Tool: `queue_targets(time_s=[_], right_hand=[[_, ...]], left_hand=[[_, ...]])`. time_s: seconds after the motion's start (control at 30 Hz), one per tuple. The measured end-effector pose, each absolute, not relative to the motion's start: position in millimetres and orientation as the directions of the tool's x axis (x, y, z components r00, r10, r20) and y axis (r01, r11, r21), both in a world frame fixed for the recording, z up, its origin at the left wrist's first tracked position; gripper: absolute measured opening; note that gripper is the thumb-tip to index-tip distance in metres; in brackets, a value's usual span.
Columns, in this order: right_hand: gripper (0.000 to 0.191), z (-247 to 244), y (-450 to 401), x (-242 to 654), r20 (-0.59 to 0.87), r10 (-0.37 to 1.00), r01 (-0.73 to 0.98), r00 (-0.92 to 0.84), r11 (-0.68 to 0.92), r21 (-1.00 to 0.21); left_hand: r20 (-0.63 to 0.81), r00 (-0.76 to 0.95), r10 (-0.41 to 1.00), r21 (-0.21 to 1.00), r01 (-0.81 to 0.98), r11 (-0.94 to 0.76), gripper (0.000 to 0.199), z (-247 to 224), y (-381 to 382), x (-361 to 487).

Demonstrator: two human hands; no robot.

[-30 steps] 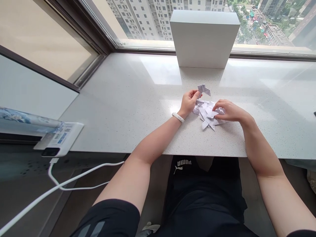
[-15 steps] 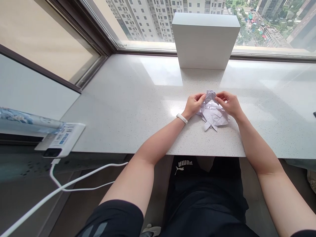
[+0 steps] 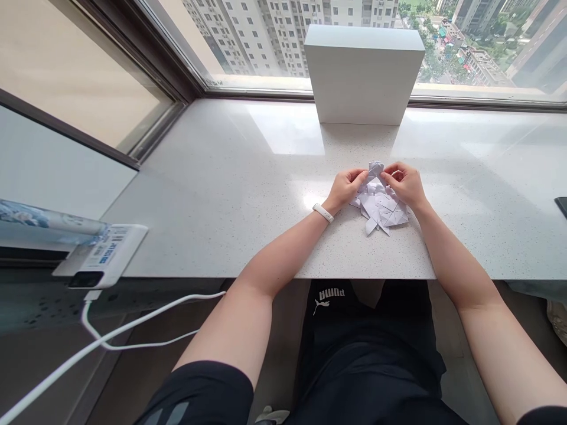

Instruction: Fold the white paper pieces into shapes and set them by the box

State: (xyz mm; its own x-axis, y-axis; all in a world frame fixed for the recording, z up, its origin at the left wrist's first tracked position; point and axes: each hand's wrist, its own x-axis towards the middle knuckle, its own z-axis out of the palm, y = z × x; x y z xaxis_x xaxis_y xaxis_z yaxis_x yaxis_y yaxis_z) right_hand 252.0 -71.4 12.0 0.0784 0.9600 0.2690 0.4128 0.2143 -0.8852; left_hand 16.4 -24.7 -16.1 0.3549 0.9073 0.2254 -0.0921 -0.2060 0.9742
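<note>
White folded paper is pinched at its far end by the left hand and the right hand. The thumb and fingers of each hand are curled tightly onto the paper, and the two sets of fingertips stand close together with only a narrow gap between them. Both palms are raised slightly, and the forearms angle inward from the lower corners of the view. A white wristband circles the left wrist.

The paper lies on a speckled pale stone window ledge, directly in front of the person, between the hands and well back from the ledge's near edge. Its long axis runs roughly front to back: the narrow, gathered top points away from the person, toward a white rectangular box, and sharp folded flaps point toward the person.

The box stands upright against a large window, through which high-rise apartment blocks appear below. At the left end of the ledge, a white power bank rests near the edge, with a white cable trailing down from it. Black Puma shorts fill the lower centre.
</note>
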Motion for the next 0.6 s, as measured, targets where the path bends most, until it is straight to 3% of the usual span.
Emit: queue_targets(time_s=[0.2,0.4,0.5,0.6], right_hand=[[0.066,14,-72,253,0.292,0.956,0.461,0.040,0.241,-0.854],[0.047,29,-81,268,0.294,0.954,0.554,-0.056,0.274,-0.786],[0.041,43,-91,280,0.212,0.953,0.621,-0.218,0.303,-0.723],[0.049,54,-102,287,0.074,0.942,0.674,-0.327,0.288,-0.680]], left_hand=[[0.237,0.335,0.912,0.972,-0.084,-0.221,0.044,-19,-25,17],[0.182,0.181,0.967,0.976,-0.153,-0.155,0.032,-12,-22,15],[0.152,0.113,0.982,0.977,-0.168,-0.132,0.026,-8,-21,15],[0.136,0.101,0.985,0.980,-0.160,-0.119,0.024,-5,-23,15]])
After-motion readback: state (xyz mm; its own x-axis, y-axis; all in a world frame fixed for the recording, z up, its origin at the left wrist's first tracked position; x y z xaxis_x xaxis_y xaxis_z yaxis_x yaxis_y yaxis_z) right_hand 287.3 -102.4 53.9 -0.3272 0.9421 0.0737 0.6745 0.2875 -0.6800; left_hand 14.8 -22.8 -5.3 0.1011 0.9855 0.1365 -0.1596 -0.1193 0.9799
